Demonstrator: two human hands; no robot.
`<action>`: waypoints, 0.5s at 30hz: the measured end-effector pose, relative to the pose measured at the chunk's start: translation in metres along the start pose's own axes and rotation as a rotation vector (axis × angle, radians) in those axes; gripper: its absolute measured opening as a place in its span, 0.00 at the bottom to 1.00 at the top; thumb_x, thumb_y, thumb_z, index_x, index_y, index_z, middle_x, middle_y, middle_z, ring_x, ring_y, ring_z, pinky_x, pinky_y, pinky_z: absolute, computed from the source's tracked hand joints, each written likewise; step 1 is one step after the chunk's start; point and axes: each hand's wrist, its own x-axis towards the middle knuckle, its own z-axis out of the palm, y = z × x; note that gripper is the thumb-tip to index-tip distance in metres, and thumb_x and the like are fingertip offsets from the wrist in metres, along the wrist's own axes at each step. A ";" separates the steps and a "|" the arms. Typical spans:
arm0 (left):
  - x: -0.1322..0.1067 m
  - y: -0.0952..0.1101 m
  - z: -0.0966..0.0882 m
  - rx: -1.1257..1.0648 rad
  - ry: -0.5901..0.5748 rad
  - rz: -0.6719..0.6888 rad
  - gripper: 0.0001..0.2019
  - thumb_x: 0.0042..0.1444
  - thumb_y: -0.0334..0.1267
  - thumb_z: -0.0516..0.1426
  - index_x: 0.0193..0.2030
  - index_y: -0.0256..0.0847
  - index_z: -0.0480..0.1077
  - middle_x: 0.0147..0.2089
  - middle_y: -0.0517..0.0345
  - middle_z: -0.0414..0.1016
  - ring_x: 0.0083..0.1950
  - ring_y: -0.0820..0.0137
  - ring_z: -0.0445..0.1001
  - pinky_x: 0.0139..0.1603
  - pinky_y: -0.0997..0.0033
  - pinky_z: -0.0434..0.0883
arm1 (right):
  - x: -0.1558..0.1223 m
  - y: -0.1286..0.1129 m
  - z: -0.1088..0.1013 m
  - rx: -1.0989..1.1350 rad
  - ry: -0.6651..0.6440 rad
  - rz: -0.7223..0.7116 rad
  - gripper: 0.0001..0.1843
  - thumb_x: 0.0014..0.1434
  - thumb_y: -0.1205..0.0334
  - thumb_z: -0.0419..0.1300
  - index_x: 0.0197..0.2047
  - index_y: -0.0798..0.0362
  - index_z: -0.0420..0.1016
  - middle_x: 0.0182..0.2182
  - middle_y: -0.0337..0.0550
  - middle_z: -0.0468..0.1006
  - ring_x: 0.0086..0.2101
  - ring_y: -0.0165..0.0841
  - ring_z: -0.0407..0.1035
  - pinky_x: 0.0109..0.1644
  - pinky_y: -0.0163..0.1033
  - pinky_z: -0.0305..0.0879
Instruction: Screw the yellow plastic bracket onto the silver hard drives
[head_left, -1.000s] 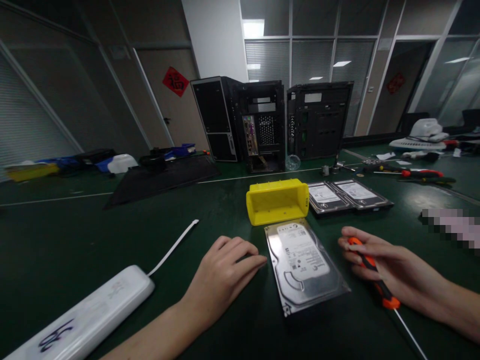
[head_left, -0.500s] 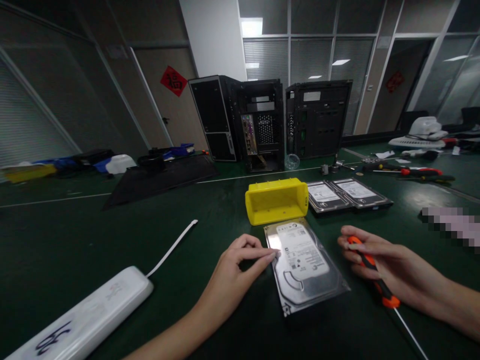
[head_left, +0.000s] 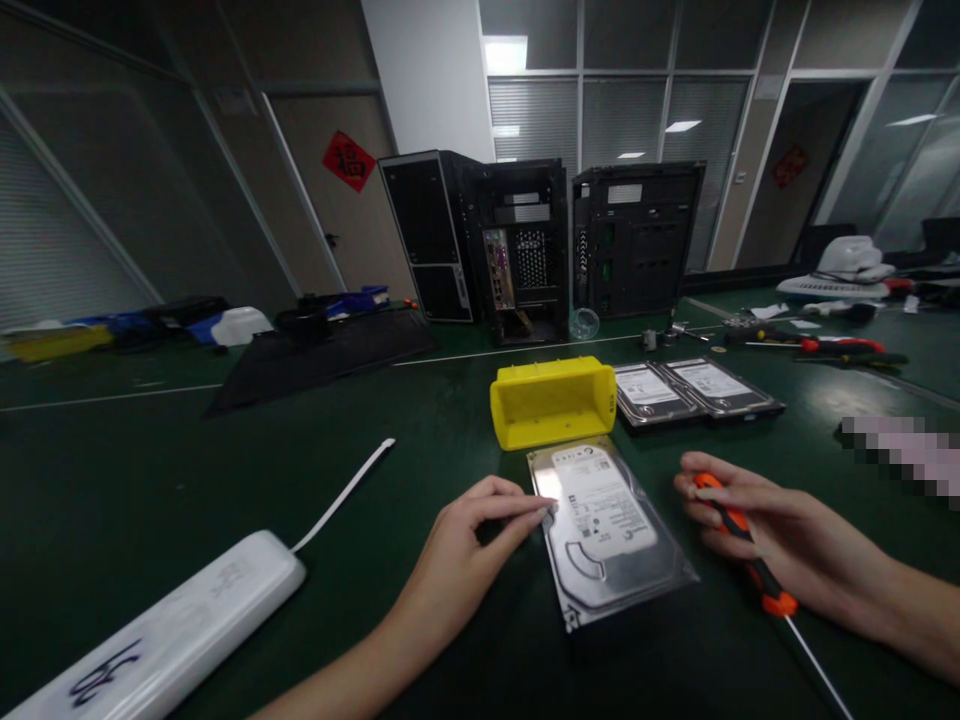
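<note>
While my right hand (head_left: 795,525) holds one orange-and-black screwdriver (head_left: 766,582), blade pointing away from the work, my left hand (head_left: 465,535) stands narrow, fingertips at the left edge of one hard drive (head_left: 611,545); whether they pinch anything, I cannot tell. Hard drive: label up, on the green surface (head_left: 360,560), just in front of one yellow bin (head_left: 551,373). Step, as I judge: fingertip work at the edge, screwdriver in reserve. Next move calls for: light, exact fingers; for any driving, the blade turned round.

Glossy metal hard drive (head_left: 621,568), paper label (head_left: 600,500), smooth yellow plastic bin (head_left: 555,374), dark flat panel (head_left: 330,357) seemingly matt.
</note>
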 end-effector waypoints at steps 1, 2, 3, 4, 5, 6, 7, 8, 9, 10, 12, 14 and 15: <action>0.000 0.000 0.000 0.004 0.004 0.004 0.12 0.58 0.43 0.51 0.45 0.50 0.72 0.42 0.58 0.69 0.44 0.68 0.68 0.44 0.69 0.66 | 0.000 0.000 0.001 -0.002 0.004 -0.002 0.15 0.54 0.76 0.54 0.44 0.54 0.70 0.34 0.42 0.68 0.28 0.25 0.64 0.23 0.28 0.57; -0.001 0.000 0.000 0.014 0.013 0.016 0.12 0.58 0.43 0.51 0.45 0.49 0.72 0.43 0.57 0.69 0.44 0.67 0.68 0.44 0.68 0.67 | 0.000 0.000 0.001 -0.003 0.007 -0.003 0.15 0.54 0.76 0.54 0.43 0.54 0.70 0.34 0.42 0.69 0.28 0.25 0.64 0.23 0.28 0.57; -0.001 -0.001 -0.001 0.030 0.022 0.030 0.12 0.58 0.43 0.51 0.45 0.49 0.72 0.43 0.57 0.69 0.44 0.67 0.68 0.43 0.68 0.67 | -0.001 -0.001 0.002 -0.005 0.007 -0.002 0.15 0.53 0.76 0.54 0.43 0.54 0.70 0.34 0.42 0.69 0.28 0.25 0.64 0.23 0.28 0.57; -0.001 -0.001 -0.003 0.055 0.029 0.044 0.12 0.58 0.43 0.51 0.45 0.48 0.72 0.43 0.57 0.69 0.44 0.67 0.68 0.42 0.68 0.68 | -0.001 -0.001 0.003 -0.005 0.007 -0.002 0.15 0.53 0.76 0.54 0.43 0.54 0.70 0.33 0.42 0.69 0.28 0.25 0.64 0.22 0.28 0.57; 0.000 -0.002 -0.005 0.087 0.036 0.058 0.12 0.58 0.43 0.51 0.46 0.48 0.71 0.44 0.57 0.69 0.43 0.67 0.68 0.39 0.68 0.68 | -0.001 -0.001 0.003 -0.004 0.006 0.000 0.15 0.53 0.76 0.54 0.43 0.54 0.70 0.33 0.42 0.69 0.27 0.25 0.64 0.22 0.28 0.57; 0.000 -0.002 -0.010 0.126 0.040 0.068 0.12 0.58 0.43 0.51 0.46 0.48 0.71 0.44 0.57 0.69 0.42 0.67 0.68 0.37 0.69 0.68 | -0.001 -0.001 0.003 -0.003 0.007 0.002 0.15 0.53 0.76 0.54 0.43 0.54 0.70 0.33 0.42 0.69 0.27 0.25 0.64 0.22 0.28 0.57; 0.001 -0.002 -0.015 0.175 0.036 0.072 0.12 0.58 0.43 0.51 0.47 0.49 0.70 0.44 0.57 0.68 0.41 0.67 0.68 0.35 0.70 0.68 | -0.001 -0.001 0.004 -0.003 0.010 0.002 0.15 0.53 0.76 0.54 0.42 0.54 0.70 0.33 0.42 0.69 0.27 0.25 0.64 0.22 0.28 0.57; 0.001 -0.002 -0.022 0.226 0.029 0.085 0.12 0.58 0.43 0.51 0.46 0.49 0.70 0.44 0.57 0.68 0.41 0.68 0.68 0.35 0.70 0.68 | -0.001 -0.001 0.004 -0.004 0.012 0.001 0.15 0.53 0.76 0.54 0.42 0.54 0.71 0.33 0.42 0.69 0.26 0.25 0.64 0.22 0.28 0.57; 0.001 -0.002 -0.029 0.278 0.013 0.104 0.11 0.58 0.43 0.51 0.45 0.49 0.71 0.44 0.58 0.68 0.41 0.68 0.68 0.37 0.69 0.68 | -0.001 -0.001 0.004 -0.006 0.015 0.002 0.14 0.53 0.76 0.54 0.42 0.54 0.71 0.33 0.42 0.69 0.26 0.25 0.64 0.22 0.28 0.58; 0.001 0.000 -0.036 0.329 -0.010 0.124 0.11 0.58 0.42 0.51 0.44 0.48 0.71 0.43 0.58 0.67 0.42 0.68 0.68 0.39 0.69 0.67 | 0.000 -0.002 0.004 -0.007 0.017 0.004 0.14 0.53 0.76 0.54 0.42 0.54 0.71 0.32 0.42 0.69 0.26 0.25 0.64 0.22 0.28 0.58; 0.000 0.002 -0.050 0.436 -0.075 0.145 0.09 0.58 0.40 0.52 0.41 0.47 0.72 0.42 0.58 0.68 0.43 0.68 0.67 0.43 0.67 0.66 | 0.000 -0.001 0.003 -0.007 0.012 0.004 0.14 0.53 0.76 0.54 0.42 0.54 0.71 0.32 0.42 0.69 0.26 0.24 0.64 0.22 0.28 0.57; -0.002 0.003 -0.059 0.526 -0.127 0.176 0.09 0.58 0.38 0.52 0.42 0.47 0.72 0.42 0.58 0.68 0.44 0.68 0.67 0.43 0.68 0.65 | 0.001 -0.001 0.002 -0.006 0.006 0.007 0.14 0.53 0.76 0.54 0.42 0.54 0.71 0.32 0.42 0.69 0.26 0.24 0.64 0.22 0.28 0.57; -0.003 0.003 -0.062 0.566 -0.132 0.193 0.09 0.58 0.37 0.52 0.42 0.47 0.72 0.42 0.58 0.68 0.43 0.68 0.67 0.42 0.68 0.65 | 0.000 -0.001 0.002 -0.006 0.004 0.007 0.14 0.53 0.76 0.54 0.42 0.54 0.71 0.32 0.42 0.69 0.26 0.24 0.64 0.22 0.28 0.57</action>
